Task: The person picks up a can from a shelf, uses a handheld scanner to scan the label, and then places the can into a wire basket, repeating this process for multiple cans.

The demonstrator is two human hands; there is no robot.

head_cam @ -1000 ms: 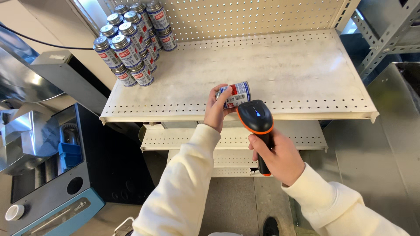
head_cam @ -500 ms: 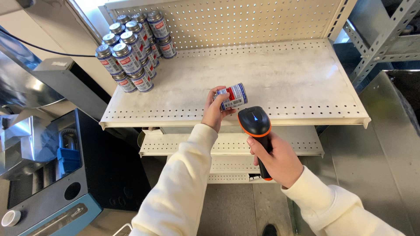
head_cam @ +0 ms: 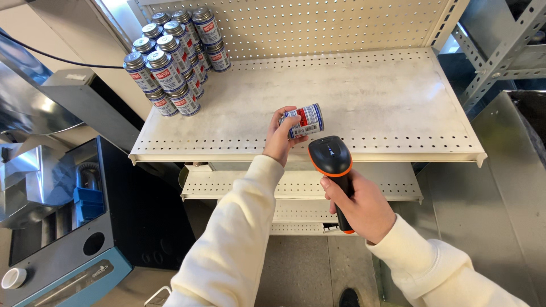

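Now left hand (head_cam: 280, 141) holds can (head_cam: 305, 120) sideways, top rightward.

Scanner: the black handheld scanner with orange trim (head_cam: 331, 159) has dropped away from the small red, white and blue metal can (head_cam: 304, 120), its head now below it.
Can: tipped flatter in the left hand (head_cam: 280, 139).

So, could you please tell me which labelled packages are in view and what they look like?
Small can: on its side in the left hand, over the shelf's front; red, white and blue label.
Stacked cans: shelf's back-left corner; silver lids, matching labels.
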